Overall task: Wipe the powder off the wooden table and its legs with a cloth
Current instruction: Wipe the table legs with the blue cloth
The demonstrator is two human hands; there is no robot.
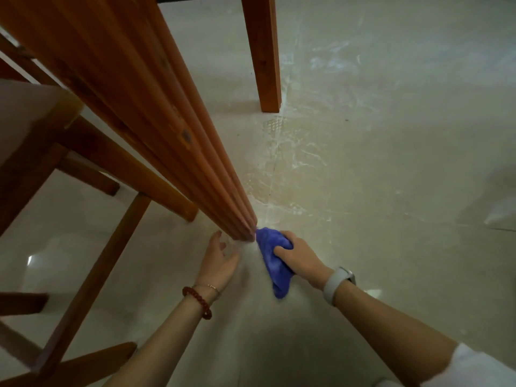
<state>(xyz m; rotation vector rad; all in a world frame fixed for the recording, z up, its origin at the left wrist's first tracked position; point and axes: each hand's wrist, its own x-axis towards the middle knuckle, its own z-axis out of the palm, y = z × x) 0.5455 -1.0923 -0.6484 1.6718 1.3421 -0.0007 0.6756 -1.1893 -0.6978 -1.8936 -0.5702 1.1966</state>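
A ribbed wooden table leg [156, 115] slants down from the upper left and meets the pale tiled floor near the middle. My right hand [300, 255] grips a bunched blue cloth [272, 255] whose tip presses against the foot of that leg. My left hand [217, 259] hovers with loosely spread fingers just left of the leg's foot and holds nothing. A second table leg [264, 54] stands upright further back. White powder smears [304, 160] streak the floor to the right of the legs.
A wooden chair [92, 169] with several rungs and slanted legs fills the left side, close to the ribbed leg. The seat [25, 118] is light coloured. A pale bag-like shape [499, 210] lies at the right edge.
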